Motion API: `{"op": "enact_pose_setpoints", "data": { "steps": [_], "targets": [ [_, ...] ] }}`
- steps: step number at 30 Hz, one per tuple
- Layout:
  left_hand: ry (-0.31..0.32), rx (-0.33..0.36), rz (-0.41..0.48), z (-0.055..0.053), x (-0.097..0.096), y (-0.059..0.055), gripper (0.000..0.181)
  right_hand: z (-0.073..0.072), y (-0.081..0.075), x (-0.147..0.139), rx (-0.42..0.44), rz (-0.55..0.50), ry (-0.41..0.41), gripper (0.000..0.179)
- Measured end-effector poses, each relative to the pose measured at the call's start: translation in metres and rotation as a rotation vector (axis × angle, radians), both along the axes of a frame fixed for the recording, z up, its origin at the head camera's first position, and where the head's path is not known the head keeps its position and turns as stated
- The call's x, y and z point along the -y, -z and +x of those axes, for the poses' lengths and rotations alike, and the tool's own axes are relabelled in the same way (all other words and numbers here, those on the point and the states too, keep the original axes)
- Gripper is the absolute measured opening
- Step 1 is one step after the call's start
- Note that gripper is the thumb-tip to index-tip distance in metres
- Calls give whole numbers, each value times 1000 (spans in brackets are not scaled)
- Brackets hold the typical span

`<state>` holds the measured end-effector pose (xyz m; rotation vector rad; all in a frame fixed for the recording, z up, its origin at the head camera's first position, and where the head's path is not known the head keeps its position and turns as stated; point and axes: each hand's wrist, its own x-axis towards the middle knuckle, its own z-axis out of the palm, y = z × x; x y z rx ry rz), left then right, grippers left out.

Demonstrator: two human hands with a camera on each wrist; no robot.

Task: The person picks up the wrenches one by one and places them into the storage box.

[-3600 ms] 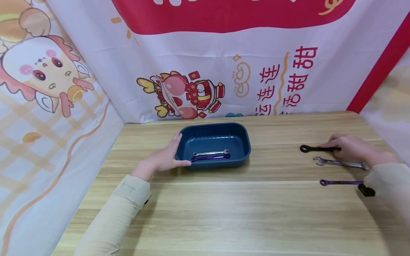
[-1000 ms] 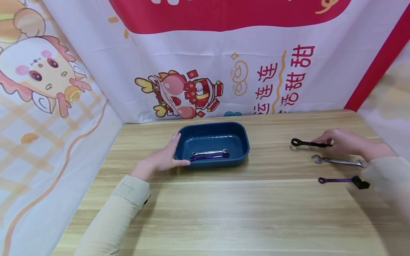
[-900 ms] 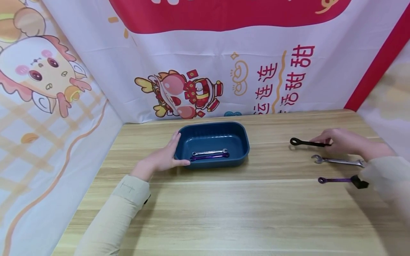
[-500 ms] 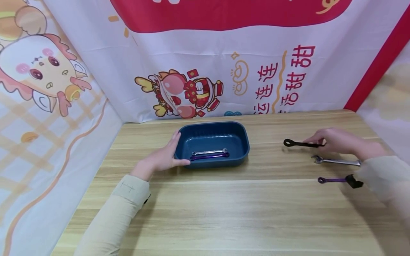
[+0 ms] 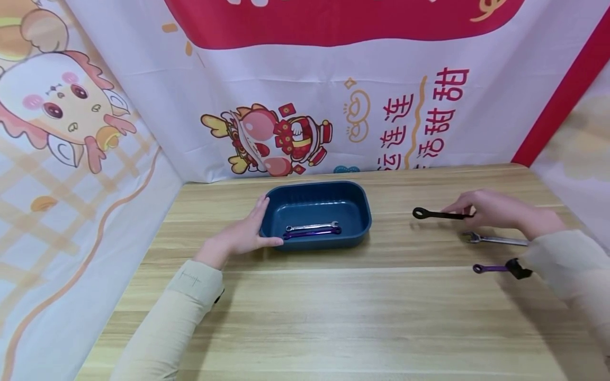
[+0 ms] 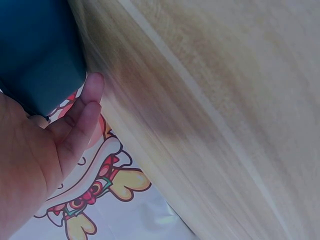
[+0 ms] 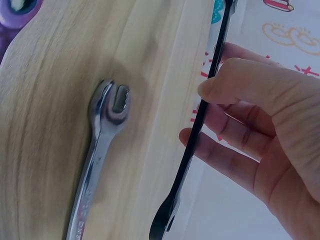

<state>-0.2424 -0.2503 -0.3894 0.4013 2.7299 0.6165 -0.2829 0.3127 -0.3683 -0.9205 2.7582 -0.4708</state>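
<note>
One black wrench (image 5: pixel 436 214) hangs above the bench (image 5: pixel 333 317), pinched by the right grip (image 5: pixel 493 209); likely stiff, slick, best held mid-length. The left grip (image 5: pixel 240 236), spread wide, touches the bin (image 5: pixel 329 244).

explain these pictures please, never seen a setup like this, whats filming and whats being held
No machine here: a person works bare-handed. The wide picture comes from a camera worn on the head, looking forward and down; the two close ones come from a camera on each wrist. The left hand touches the left end of a tray that holds a silver wrench and a purple wrench. The right hand pinches a black wrench above the table, where a second silver wrench and a second purple wrench lie.
</note>
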Motion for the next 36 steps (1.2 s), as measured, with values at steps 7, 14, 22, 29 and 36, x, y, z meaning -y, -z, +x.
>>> {"op": "enact_pose_setpoints", "data": {
  "steps": [7,14,22,29,36],
  "targets": [
    [-1,4,7,1,0,1,120,1,-4,10,14,11,0,45],
    [-3,6,13,1,0,1,119,2,-12,22,10,3,-3,46],
    [-5,5,-3,0,0,0,120,1,-16,29,-31,3,-41,45],
    [-2,2,-7,-1,1,0,120,1,-21,35,7,-20,-29,46],
    [10,-14,-28,0,1,-1,120,0,-25,39,0,-34,-59,47]
  ]
}}
